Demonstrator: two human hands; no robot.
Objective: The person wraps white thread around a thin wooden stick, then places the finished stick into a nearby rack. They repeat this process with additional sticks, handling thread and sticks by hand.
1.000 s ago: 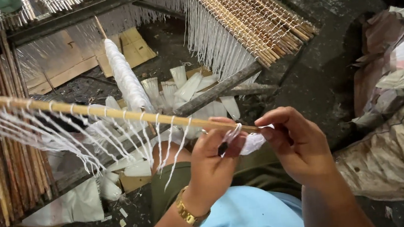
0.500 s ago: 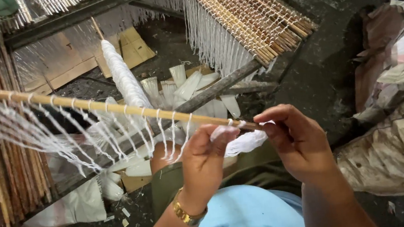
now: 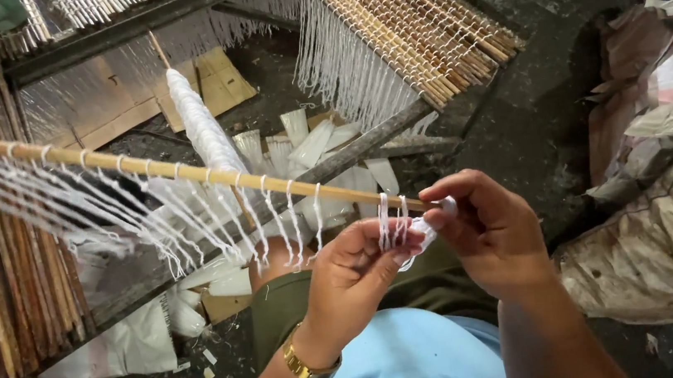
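Observation:
A long thin wooden stick [image 3: 185,173] runs from the far left down to my hands, with several loops of white string [image 3: 272,212] hanging from it. My left hand [image 3: 354,275], with a gold wristwatch [image 3: 305,367], pinches white string at the stick's near end. My right hand [image 3: 495,231] grips the stick's tip and a small bunch of white string [image 3: 424,226]. The two hands meet at the tip.
A spindle wound with white thread [image 3: 201,128] stands behind the stick. A mat of bound sticks [image 3: 411,27] lies at the top, another bundle [image 3: 8,273] on the left. Worn sacks [image 3: 669,179] are piled on the right. Paper scraps [image 3: 307,142] litter the dark floor.
My hands have shifted slightly right along the stick's tip, and my fingers have reworked the white string there. The stick has tilted a little lower at its near end.

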